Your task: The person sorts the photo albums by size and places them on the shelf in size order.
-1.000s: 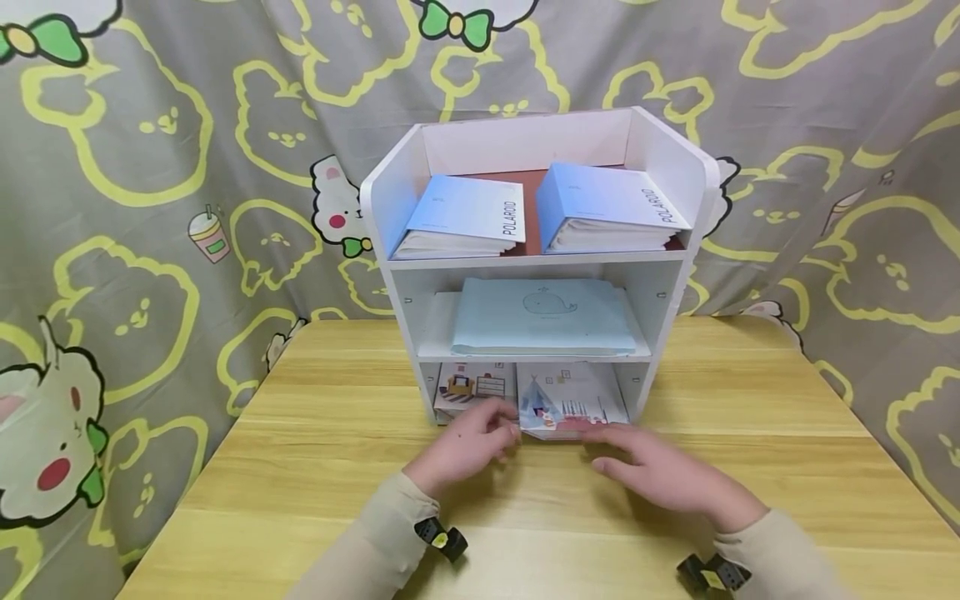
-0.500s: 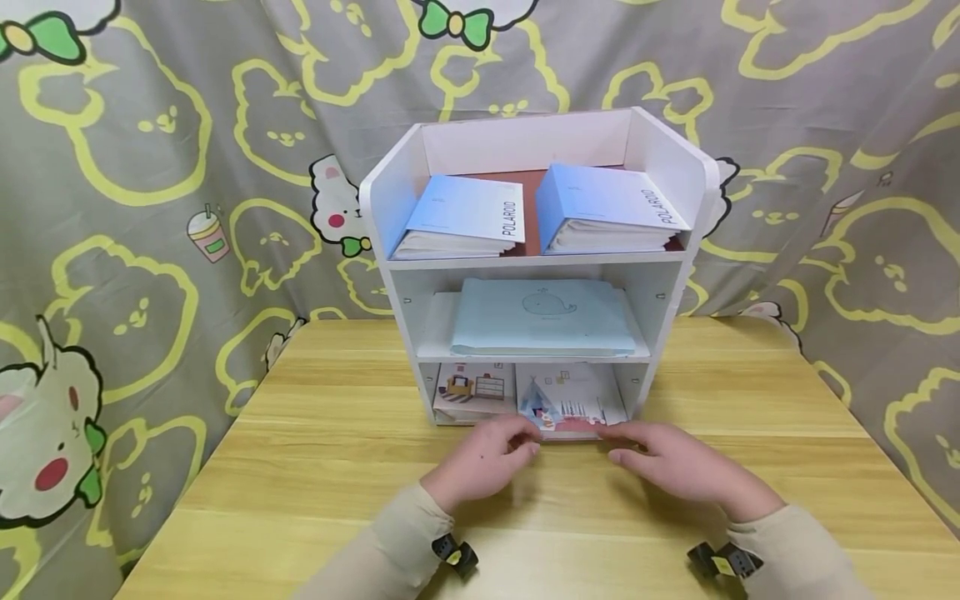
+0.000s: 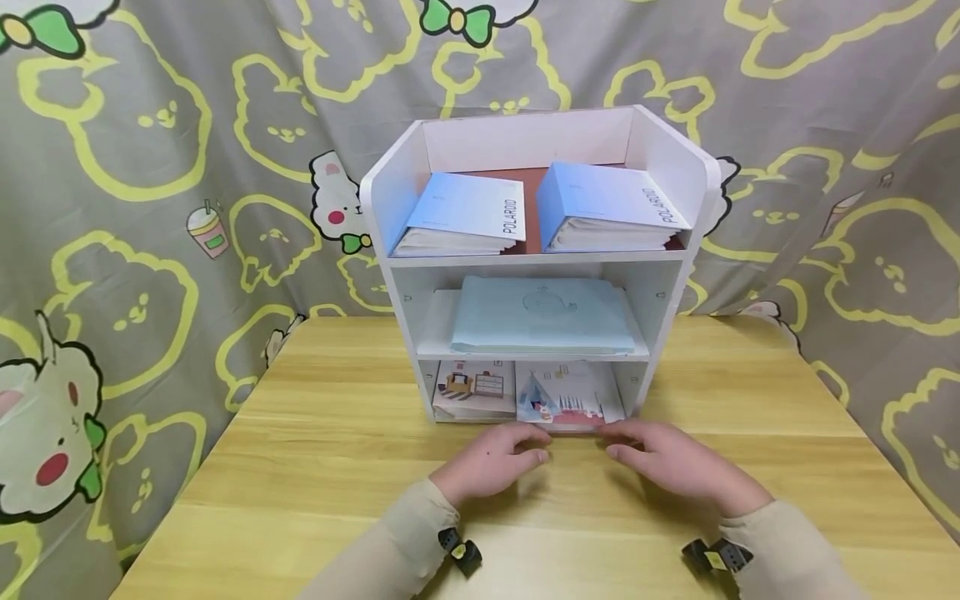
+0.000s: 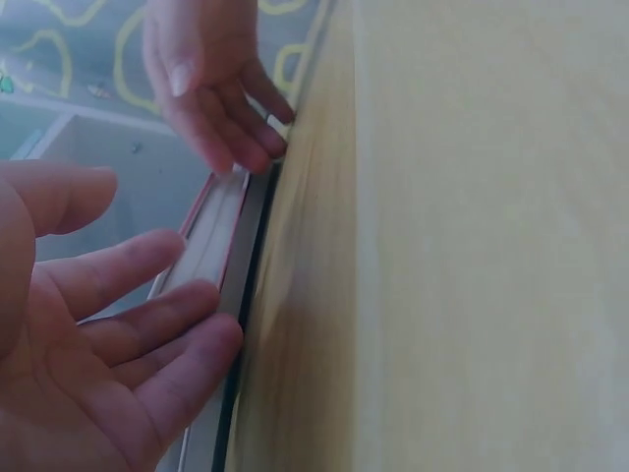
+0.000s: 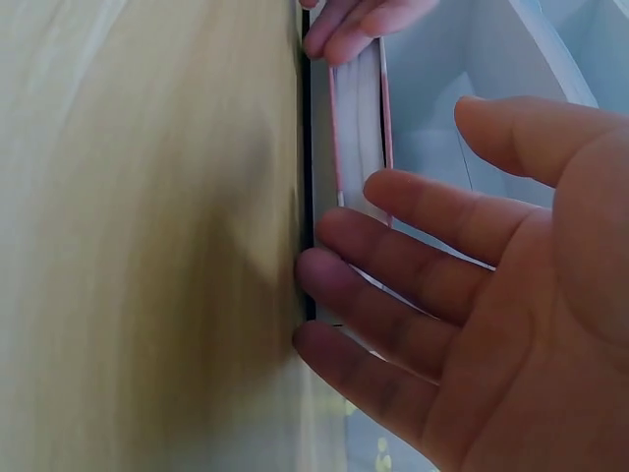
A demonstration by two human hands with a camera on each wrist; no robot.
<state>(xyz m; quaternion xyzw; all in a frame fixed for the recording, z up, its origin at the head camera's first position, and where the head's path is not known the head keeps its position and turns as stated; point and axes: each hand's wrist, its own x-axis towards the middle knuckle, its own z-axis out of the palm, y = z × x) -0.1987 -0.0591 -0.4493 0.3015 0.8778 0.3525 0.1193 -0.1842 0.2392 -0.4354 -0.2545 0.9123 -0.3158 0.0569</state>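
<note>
On the bottom shelf of a white rack (image 3: pixel 652 333) lies an album with a tent picture (image 3: pixel 577 387), flat and nearly level with the shelf's front edge. Left of it lies another album with a yellow armchair picture (image 3: pixel 476 387). My left hand (image 3: pixel 491 460) is at the front of the tent album's left corner, fingers relaxed and holding nothing. By its right corner is my right hand (image 3: pixel 671 462), also holding nothing. In the right wrist view, the fingers (image 5: pixel 423 261) are spread beside the album's page edge (image 5: pixel 359 128); contact is hard to tell.
A pale blue whale-print album (image 3: pixel 543 312) lies on the middle shelf. Two blue albums marked POLAROID, one on the left (image 3: pixel 465 208) and one on the right (image 3: pixel 607 204), lie on top. A wooden table (image 3: pixel 330 417) bears the rack; a patterned curtain (image 3: pixel 247 167) hangs behind.
The tent album, which jutted out at a slant, has slid inward and now sits straighter. My left hand has shifted right and slightly back toward me; the right hand has moved slightly right.
</note>
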